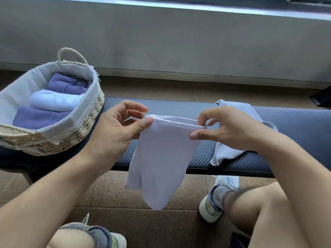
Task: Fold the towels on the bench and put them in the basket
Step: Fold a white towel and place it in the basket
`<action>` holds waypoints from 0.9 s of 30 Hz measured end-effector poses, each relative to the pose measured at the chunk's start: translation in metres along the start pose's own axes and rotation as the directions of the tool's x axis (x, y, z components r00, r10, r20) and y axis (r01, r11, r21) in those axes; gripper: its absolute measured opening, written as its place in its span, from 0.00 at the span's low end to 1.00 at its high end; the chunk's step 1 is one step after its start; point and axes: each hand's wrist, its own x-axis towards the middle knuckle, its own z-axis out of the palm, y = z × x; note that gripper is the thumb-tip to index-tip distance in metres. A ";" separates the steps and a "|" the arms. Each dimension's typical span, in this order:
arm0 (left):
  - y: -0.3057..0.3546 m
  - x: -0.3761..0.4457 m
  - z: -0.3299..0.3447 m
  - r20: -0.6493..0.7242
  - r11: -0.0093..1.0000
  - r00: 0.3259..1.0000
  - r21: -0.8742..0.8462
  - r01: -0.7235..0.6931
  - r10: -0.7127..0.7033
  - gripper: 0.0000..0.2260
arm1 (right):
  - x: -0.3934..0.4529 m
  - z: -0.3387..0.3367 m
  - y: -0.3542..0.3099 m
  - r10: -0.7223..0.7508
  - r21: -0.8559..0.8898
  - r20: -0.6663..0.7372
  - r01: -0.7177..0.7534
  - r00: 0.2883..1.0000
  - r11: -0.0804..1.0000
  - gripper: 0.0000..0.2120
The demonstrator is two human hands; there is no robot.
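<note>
While hanging in the air in front of the tabletop [295, 122], 1 white towel [161, 158] is being held up by both hands along its top edge, its lower part drooping to a point above the floor [111, 190].

Left hand [120, 127]: pinching the towel's upper left corner between thumb and fingertips.

Right hand [227, 129]: pinching the upper right corner, thumb stretched below the fold.

Second towel, pale grey-blue [232, 151]: lying unfolded on the dark ribbed tabletop, just behind the right hand, one edge hanging over the near side.

Basket [86, 122]: woven, cloth-lined, looped handle; sitting at the tabletop's left end. It is holding 3 folded towels: 1 purple [69, 85] at the back, 1 white [53, 102] in the middle, 1 purple [39, 117] at the front, each touching the next.

Person's knees and 2 sneakers are showing below.
</note>
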 end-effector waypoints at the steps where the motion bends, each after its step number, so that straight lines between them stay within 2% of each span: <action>1: 0.000 0.001 -0.001 -0.015 0.999 1.000 0.032 -0.014 0.015 0.10 | -0.001 -0.001 0.000 -0.010 0.080 -0.019 0.012 1.000 0.997 0.24; 5: 0.000 0.006 -0.007 0.018 0.990 0.999 0.135 -0.035 0.033 0.13 | 0.000 0.000 -0.004 -0.081 0.371 -0.100 0.113 0.992 0.922 0.22; 9: 0.008 0.008 -0.017 0.213 0.993 0.977 0.117 0.000 -0.025 0.15 | 0.002 -0.004 -0.005 -0.101 0.536 -0.174 0.180 0.980 0.825 0.18; 11: 0.010 0.007 -0.019 0.258 0.994 0.966 0.105 0.003 -0.031 0.14 | 0.001 -0.009 -0.004 -0.082 0.542 -0.056 0.099 0.995 0.834 0.18; 13: 0.009 0.006 -0.016 0.246 0.995 0.969 0.094 -0.020 -0.004 0.13 | -0.001 -0.009 -0.002 -0.094 0.480 0.171 0.000 0.981 0.877 0.25; 14: 0.007 0.006 -0.013 0.241 0.995 0.970 0.094 -0.034 0.010 0.12 | -0.002 -0.007 -0.001 -0.104 0.418 0.257 -0.013 0.961 0.909 0.26; 16: 0.003 0.003 -0.005 0.240 0.992 0.970 0.112 -0.054 0.026 0.12 | -0.002 0.000 -0.004 -0.111 0.264 0.309 0.027 0.945 0.964 0.27; 19: -0.003 0.001 0.005 0.241 0.971 0.968 0.206 -0.118 0.067 0.14 | 0.002 0.016 -0.017 -0.103 0.197 0.223 0.059 0.969 0.979 0.31; 20: -0.004 0.000 0.007 0.247 0.962 0.966 0.235 -0.138 0.078 0.14 | 0.004 0.024 -0.022 -0.112 0.208 0.191 0.071 0.975 0.976 0.29; 22: -0.005 0.000 0.009 0.252 0.953 0.964 0.261 -0.153 0.086 0.15 | 0.008 0.040 -0.030 -0.136 0.184 0.092 0.118 0.986 0.976 0.19; 24: -0.007 0.001 0.009 0.217 0.961 0.974 0.250 -0.118 0.063 0.15 | 0.011 0.050 -0.034 -0.163 0.154 -0.019 0.164 0.986 0.974 0.12; 27: -0.013 0.005 0.006 0.187 0.972 0.980 0.235 0.022 -0.067 0.20 | 0.013 0.051 -0.034 -0.180 0.225 -0.077 0.193 0.981 0.955 0.10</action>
